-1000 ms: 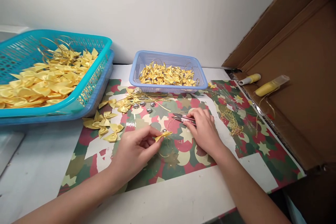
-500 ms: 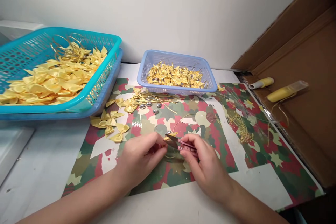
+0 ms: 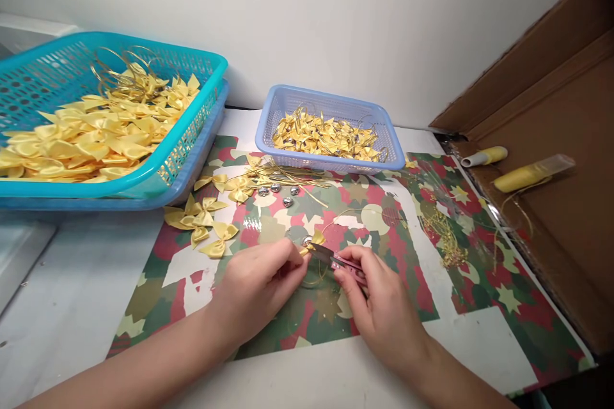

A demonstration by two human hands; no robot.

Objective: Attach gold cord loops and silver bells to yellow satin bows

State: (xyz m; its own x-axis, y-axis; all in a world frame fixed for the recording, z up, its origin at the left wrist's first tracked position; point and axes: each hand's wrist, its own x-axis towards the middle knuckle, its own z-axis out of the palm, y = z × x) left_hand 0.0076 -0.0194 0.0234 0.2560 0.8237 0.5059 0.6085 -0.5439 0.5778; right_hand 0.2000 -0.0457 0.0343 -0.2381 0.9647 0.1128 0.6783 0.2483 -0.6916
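Note:
My left hand (image 3: 261, 284) pinches a yellow satin bow (image 3: 317, 238) by one side; a silver bell (image 3: 306, 241) sits against the bow. A thin gold cord (image 3: 330, 222) loops out around it. My right hand (image 3: 384, 294) is closed on small thread snips with pinkish handles (image 3: 349, 266). The dark blades of the snips touch or nearly touch the bow's middle, beside my left fingertips. Behind my hands lie several loose silver bells (image 3: 287, 202), a bundle of gold cords (image 3: 307, 177) and loose yellow bows (image 3: 219, 239).
A turquoise basket (image 3: 158, 169) heaped with yellow bows stands at the left. Behind the mat (image 3: 288, 332), a blue-purple basket (image 3: 330, 162) holds bows with bells and cords. Cord scraps (image 3: 448, 239) lie right. Two yellow spools (image 3: 527, 175) stick out from cardboard (image 3: 566, 108).
The snips' blades have come closer together, and the bow shows more above my left fingertips. The view has shifted slightly.

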